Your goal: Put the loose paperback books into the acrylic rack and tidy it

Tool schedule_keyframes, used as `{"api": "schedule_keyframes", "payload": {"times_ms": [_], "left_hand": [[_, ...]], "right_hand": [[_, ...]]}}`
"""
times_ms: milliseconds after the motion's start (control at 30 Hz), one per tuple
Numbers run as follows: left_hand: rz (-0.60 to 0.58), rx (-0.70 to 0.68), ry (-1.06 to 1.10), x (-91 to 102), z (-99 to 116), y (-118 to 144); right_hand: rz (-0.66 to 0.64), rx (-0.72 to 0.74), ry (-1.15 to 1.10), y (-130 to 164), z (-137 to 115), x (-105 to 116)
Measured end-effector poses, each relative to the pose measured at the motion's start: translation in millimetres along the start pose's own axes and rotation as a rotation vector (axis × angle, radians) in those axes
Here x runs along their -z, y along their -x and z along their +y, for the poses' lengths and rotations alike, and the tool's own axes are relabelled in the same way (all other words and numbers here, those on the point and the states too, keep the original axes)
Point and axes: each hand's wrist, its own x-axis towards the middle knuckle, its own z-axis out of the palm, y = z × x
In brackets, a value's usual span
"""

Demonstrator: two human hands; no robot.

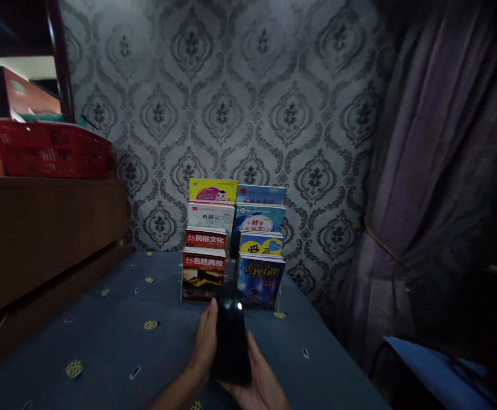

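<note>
While the red basket [45,147] sits untouched on the wooden ledge [47,228] at far left, the left hand [203,344] curls along the phone's [231,344] left edge and the right hand [260,382] cups it from below, low over the blue cloth [115,336]. Just beyond it, the tiered rack of books [233,245] stands full against the wall, none pulled out. Purple curtain [427,171] hangs at right.

Red basket [47,149] — purple curtain [436,171]
</note>
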Motion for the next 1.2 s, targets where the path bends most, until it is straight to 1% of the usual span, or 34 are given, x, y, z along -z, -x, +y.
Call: {"api": "schedule_keyframes", "payload": {"times_ms": [67, 100, 167, 233, 300, 333, 400, 467, 533, 600, 733, 867, 967, 1067, 1133, 1200], "left_hand": [[0.025, -0.057, -0.042, -1.9, -1.4, -8.2], [0.030, -0.112, -0.079, -2.6, 0.4, -14.0], [0.014, -0.287, -0.212, -3.4, 13.1, -29.4], [-0.008, -0.565, -0.425, -3.4, 39.5, -49.9], [0.052, -0.862, -0.696, -3.9, 75.6, -73.7], [0.086, -0.979, -0.840, -4.7, 94.6, -86.0], [0.143, -1.109, -1.132, -7.6, 128.5, -109.1], [0.153, -1.187, -1.356, -11.9, 152.0, -128.3], [0.139, -1.228, -1.490, -16.5, 164.1, -142.3], [0.129, -1.230, -1.556, -20.3, 168.0, -151.6], [0.132, -1.218, -1.595, -24.3, 167.3, -159.9], [0.147, -1.201, -1.607, -26.2, 167.3, -159.5], [0.138, -1.194, -1.598, -29.1, 166.9, -152.8], [0.085, -1.211, -1.572, -32.6, 160.8, -137.7], [0.035, -1.222, -1.532, -32.0, 149.7, -122.9], [-0.024, -1.228, -1.463, -25.8, 130.6, -105.7]], "right_hand": [[-0.028, 0.014, -0.038, 0.5, -2.8, -4.5], [-0.040, 0.019, -0.055, 1.3, -4.8, -6.3], [-0.052, 0.023, -0.076, 3.9, -9.4, -8.1], [-0.049, 0.026, -0.081, 7.3, -13.9, -6.6], [-0.045, 0.020, -0.075, 10.6, -17.0, -1.9], [-0.047, 0.016, -0.069, 11.8, -17.9, 1.1], [-0.050, 0.008, -0.052, 13.3, -18.6, 7.2], [-0.043, 0.002, -0.034, 13.9, -18.8, 11.6], [-0.030, 0.016, -0.021, 14.5, -19.4, 13.6], [-0.017, 0.048, -0.016, 15.9, -20.9, 13.7], [0.002, 0.076, -0.044, 19.3, -24.8, 14.6], [-0.018, 0.080, -0.092, 19.6, -26.0, 19.5], [-0.032, 0.091, -0.112, 18.8, -25.6, 18.9], [-0.015, 0.089, -0.103, 18.8, -25.9, 10.5], [-0.009, 0.097, -0.072, 18.8, -27.3, 2.8], [-0.021, 0.115, -0.040, 18.3, -30.2, -4.0]]}}
